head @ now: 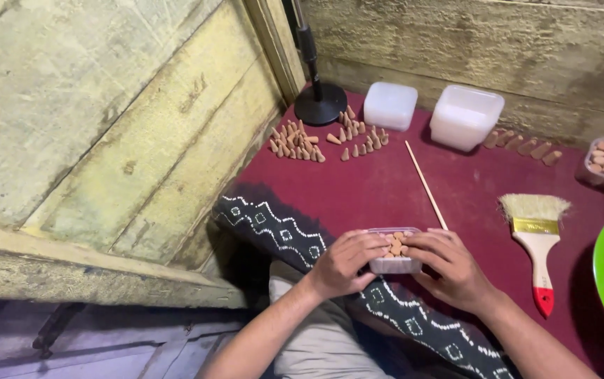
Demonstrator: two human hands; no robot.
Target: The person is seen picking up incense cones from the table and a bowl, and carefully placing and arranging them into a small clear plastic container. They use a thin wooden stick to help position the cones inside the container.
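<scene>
Head view shows the left hand and right hand both closed around a small clear box of brown cones, held low and near over the lap, probably so the fingertips can press the cones level. Far off on the maroon cloth stand two white lidded tubs, unlabelled as far as shows, beside loose cones; a brush lies right.

Matt maroon cloth, translucent plastic tubs, rough weathered wooden wall, wood-handled bristle brush, matt clay-brown cones
</scene>
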